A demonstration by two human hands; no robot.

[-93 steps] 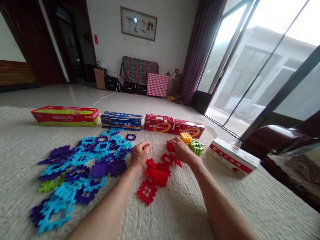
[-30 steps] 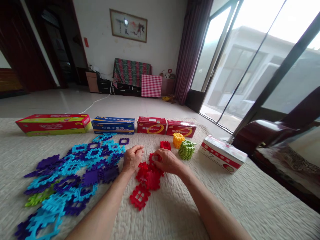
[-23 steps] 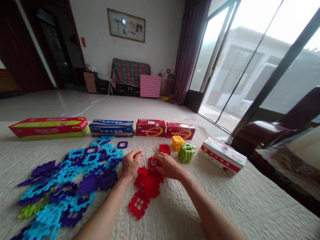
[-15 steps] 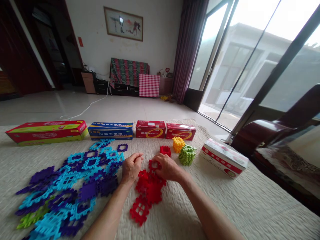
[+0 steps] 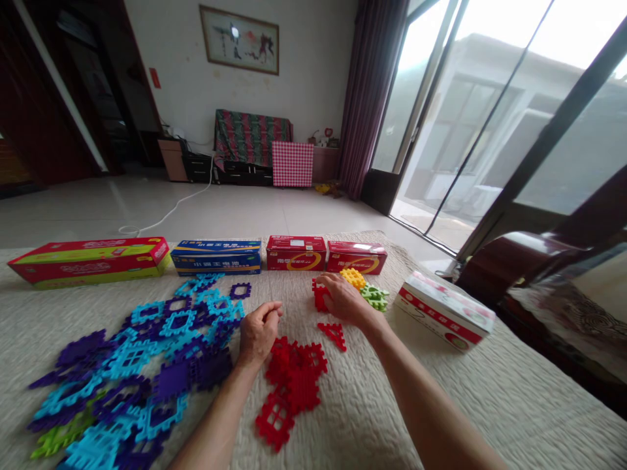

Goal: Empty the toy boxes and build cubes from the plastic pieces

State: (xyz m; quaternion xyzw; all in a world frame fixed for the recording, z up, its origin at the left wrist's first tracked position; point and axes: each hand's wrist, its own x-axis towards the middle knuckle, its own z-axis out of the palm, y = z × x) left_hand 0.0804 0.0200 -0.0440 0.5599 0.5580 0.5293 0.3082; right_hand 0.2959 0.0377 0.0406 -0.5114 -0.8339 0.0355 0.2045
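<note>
My right hand [image 5: 343, 297] reaches over a small stack of red interlocking tiles [image 5: 320, 297], with its fingers closed round it; the palm side is hidden. Just beyond are a yellow tile stack [image 5: 353, 279] and a green tile stack [image 5: 375, 297], the green one partly behind my hand. My left hand [image 5: 259, 329] rests on the cover, fingers curled, with nothing visible in them. Between my forearms lies a loose pile of red tiles [image 5: 301, 382], one with a window-like grid. A red triangular piece [image 5: 334, 335] lies below my right hand.
Many blue and purple tiles [image 5: 132, 356] spread left of my left arm, with a few lime ones. Across the back stand a red-green box [image 5: 93, 261], a blue box [image 5: 217, 258] and two red boxes [image 5: 296, 253]. A white-red box [image 5: 445, 310] sits at right.
My right hand has moved from the red pile up and right to the red stack. The red triangular piece now shows on the cover. My left hand stays nearly still.
</note>
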